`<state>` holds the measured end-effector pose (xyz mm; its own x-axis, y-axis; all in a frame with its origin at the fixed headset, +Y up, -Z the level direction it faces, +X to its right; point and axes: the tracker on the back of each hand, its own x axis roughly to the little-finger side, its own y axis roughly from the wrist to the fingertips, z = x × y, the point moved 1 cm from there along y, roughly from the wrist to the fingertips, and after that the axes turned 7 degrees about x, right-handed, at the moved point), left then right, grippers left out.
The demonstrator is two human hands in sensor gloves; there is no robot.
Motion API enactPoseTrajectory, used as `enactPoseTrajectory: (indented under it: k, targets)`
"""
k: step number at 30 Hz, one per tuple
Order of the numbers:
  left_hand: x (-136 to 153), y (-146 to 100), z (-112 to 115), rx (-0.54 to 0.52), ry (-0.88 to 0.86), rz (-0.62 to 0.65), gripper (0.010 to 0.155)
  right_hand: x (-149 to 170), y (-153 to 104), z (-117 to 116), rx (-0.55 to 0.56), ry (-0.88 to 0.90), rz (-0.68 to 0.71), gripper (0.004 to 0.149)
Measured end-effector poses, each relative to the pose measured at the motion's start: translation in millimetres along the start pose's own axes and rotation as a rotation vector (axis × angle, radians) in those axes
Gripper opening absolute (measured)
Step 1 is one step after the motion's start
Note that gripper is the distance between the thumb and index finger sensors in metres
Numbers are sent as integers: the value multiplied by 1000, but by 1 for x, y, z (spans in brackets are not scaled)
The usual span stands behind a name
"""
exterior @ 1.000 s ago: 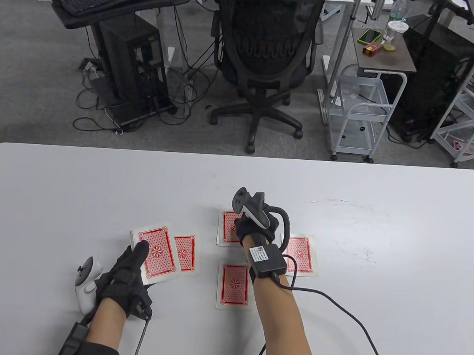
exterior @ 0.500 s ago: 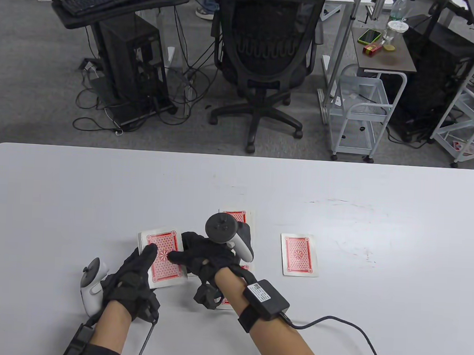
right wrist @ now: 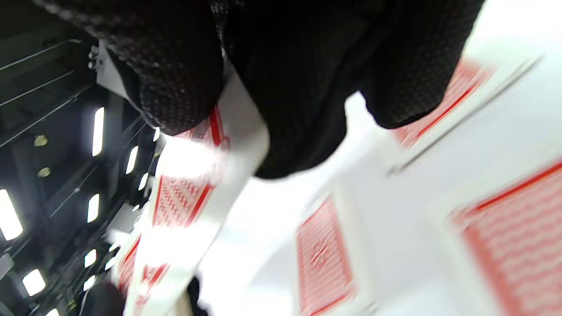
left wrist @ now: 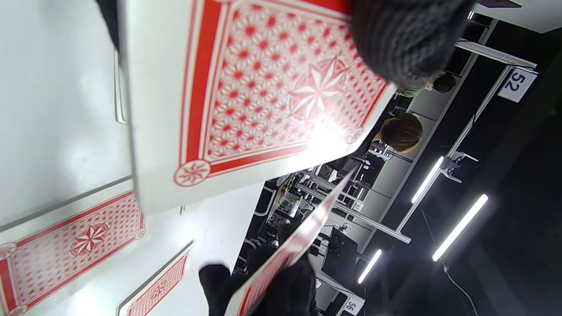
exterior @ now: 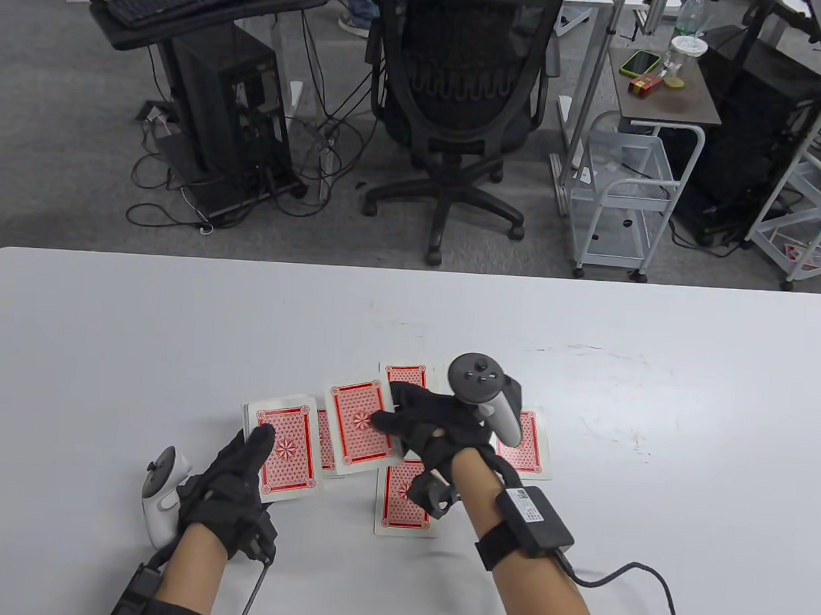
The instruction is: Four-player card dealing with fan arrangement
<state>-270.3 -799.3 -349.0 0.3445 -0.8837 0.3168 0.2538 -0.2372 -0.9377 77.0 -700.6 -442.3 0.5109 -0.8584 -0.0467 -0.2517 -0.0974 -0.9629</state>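
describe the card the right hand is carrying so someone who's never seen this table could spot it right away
On the white table, find the cluster of red-backed cards near the front edge. The right hand pinches one card between the deck in the left hand and the farthest card. Only it is lifted and tilted.

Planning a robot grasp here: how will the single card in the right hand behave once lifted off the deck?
The card looks thin, so probably light and bendy. Pinched by the right hand at one edge, it may droop. Its glossy back suggests it slides easily off the deck.
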Motion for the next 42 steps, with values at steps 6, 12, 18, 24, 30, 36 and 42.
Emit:
enactPoseTrajectory:
  k: [6, 12, 18, 24, 30, 36, 42]
  targets:
    - [0, 1, -2, -2, 2, -15, 51, 47, -8, 75, 169, -388, -239, 72]
    - [0, 0, 0, -6, 14, -27, 51, 92, -11, 91, 248, -720, -460, 72]
    - [-1, -2, -1, -18, 29, -34, 51, 107, -4, 74, 259, -1085, -498, 75]
    - [-1, -2, 0, -26, 34, -30, 51, 78, -17, 76, 287, -992, -407, 77]
    - [-1, -2, 13, -1, 44, -14, 51, 23, -33, 33, 227, -546, -167, 67]
    - [5, -4, 31, 41, 64, -25, 51, -10, -42, -51, 28, -107, 37, 69]
    - [13, -3, 48, 79, 134, -35, 51, -17, -42, -79, -1, -88, 33, 70]
